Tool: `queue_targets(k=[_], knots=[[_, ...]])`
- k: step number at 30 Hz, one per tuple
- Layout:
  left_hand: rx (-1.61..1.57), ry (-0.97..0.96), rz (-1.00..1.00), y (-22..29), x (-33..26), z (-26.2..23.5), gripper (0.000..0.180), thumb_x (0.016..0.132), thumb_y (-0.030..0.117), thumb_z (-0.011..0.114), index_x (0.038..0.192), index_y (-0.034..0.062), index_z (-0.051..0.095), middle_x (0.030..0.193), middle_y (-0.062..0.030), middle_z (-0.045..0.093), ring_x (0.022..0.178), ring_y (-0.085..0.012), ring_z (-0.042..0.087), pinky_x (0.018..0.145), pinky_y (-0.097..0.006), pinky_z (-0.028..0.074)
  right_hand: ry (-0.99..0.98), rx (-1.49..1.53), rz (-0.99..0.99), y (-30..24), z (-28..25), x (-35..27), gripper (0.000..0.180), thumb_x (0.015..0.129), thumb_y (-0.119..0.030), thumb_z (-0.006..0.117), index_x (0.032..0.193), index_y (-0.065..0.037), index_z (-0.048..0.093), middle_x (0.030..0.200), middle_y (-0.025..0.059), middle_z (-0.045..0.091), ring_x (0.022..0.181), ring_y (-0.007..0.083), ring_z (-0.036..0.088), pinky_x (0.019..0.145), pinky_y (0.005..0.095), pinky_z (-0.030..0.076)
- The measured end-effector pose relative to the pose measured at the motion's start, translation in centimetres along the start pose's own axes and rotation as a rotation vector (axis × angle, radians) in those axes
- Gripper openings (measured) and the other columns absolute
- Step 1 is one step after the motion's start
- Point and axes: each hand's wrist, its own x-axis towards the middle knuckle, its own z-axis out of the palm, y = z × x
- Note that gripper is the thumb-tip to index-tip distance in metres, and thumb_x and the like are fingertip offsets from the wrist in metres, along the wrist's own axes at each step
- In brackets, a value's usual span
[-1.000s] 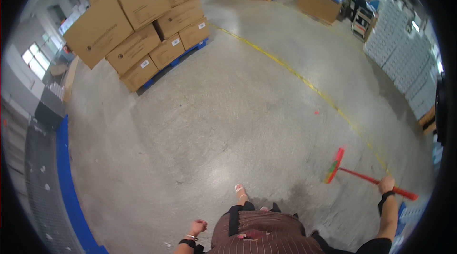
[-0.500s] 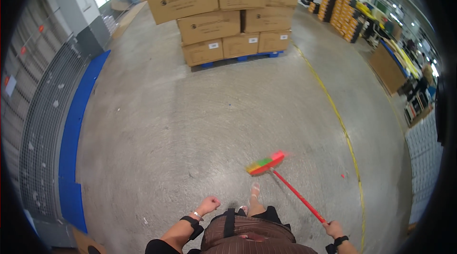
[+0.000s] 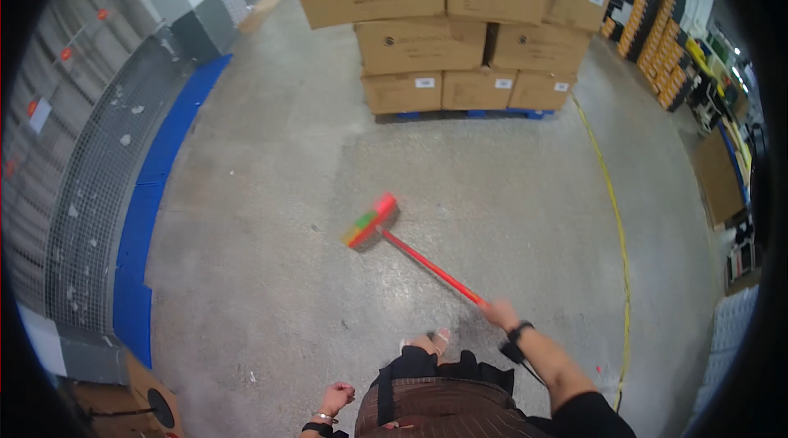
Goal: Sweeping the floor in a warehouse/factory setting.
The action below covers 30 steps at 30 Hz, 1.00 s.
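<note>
Just now the long-handled push broom (image 3: 431, 264), with a red stick and a head banded red, green and yellow, has swung from the person's right side across the front, so its head lies ahead and slightly left of the feet. That suggests a sideways sweeping stroke, well into its leftward arc. The right hand (image 3: 497, 314), a black band on its wrist, is clamped around the handle's near end; the left hand (image 3: 337, 397) hangs well apart from it, seemingly curled, with nothing visible in it, though how tightly it is closed I cannot tell. The head is blurred over the grey concrete floor (image 3: 271, 249), and whether the bristles touch is unclear. The view has turned too: the stack of brown cardboard cartons (image 3: 423, 45) now stands ahead, the yellow painted line (image 3: 609, 183) right of the broom and the blue floor strip (image 3: 135, 249) left.
</note>
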Motion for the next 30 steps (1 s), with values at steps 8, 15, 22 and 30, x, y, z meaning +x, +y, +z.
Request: queue_targets(k=[8, 15, 22, 30], knots=[[0.071, -0.054, -0.033, 6.8, 6.2, 1.1, 0.008, 0.067, 0.010, 0.049, 0.066, 0.0023, 0.053, 0.059, -0.0048, 0.052, 0.053, -0.0137, 0.047, 0.049, -0.027, 0.040, -0.069, -0.190, 0.020, -7.4, -5.4, 19.9, 0.028, 0.075, -0.025, 0.038, 0.082, -0.007, 0.058, 0.086, 0.0131, 0.055, 0.081, 0.0276, 0.053, 0.069, 0.0381, 0.043], [-0.021, 0.006, -0.057, 16.5, 10.7, -2.0, 0.006, 0.068, 0.005, 0.049, 0.068, 0.0005, 0.052, 0.059, -0.0047, 0.052, 0.054, -0.0128, 0.051, 0.049, -0.024, 0.043, -0.171, -0.114, 0.306, 12.2, -5.0, 8.6, 0.044, 0.078, -0.043, 0.031, 0.081, -0.007, 0.055, 0.074, 0.0168, 0.055, 0.072, 0.0334, 0.052, 0.063, 0.0432, 0.040], [0.505, -0.009, 0.027, 25.5, 15.3, 1.6, 0.015, 0.065, 0.015, 0.051, 0.067, 0.0011, 0.054, 0.058, -0.0064, 0.055, 0.053, -0.0128, 0.053, 0.050, -0.025, 0.043, -0.358, -0.262, 0.798, 22.8, -7.9, -17.4, 0.042, 0.080, -0.037, 0.031, 0.072, -0.004, 0.055, 0.068, 0.0206, 0.054, 0.066, 0.0355, 0.053, 0.057, 0.0422, 0.043], [0.775, -0.215, 0.350, 36.1, 20.1, 17.3, 0.020, 0.064, 0.022, 0.050, 0.071, 0.0042, 0.056, 0.062, -0.0096, 0.057, 0.058, -0.0192, 0.056, 0.056, -0.029, 0.043, -0.331, 0.014, 1.240, 27.3, -9.6, -30.9, 0.063, 0.074, -0.052, 0.036, 0.093, 0.006, 0.050, 0.091, 0.0237, 0.051, 0.089, 0.0354, 0.048, 0.071, 0.0396, 0.040]])
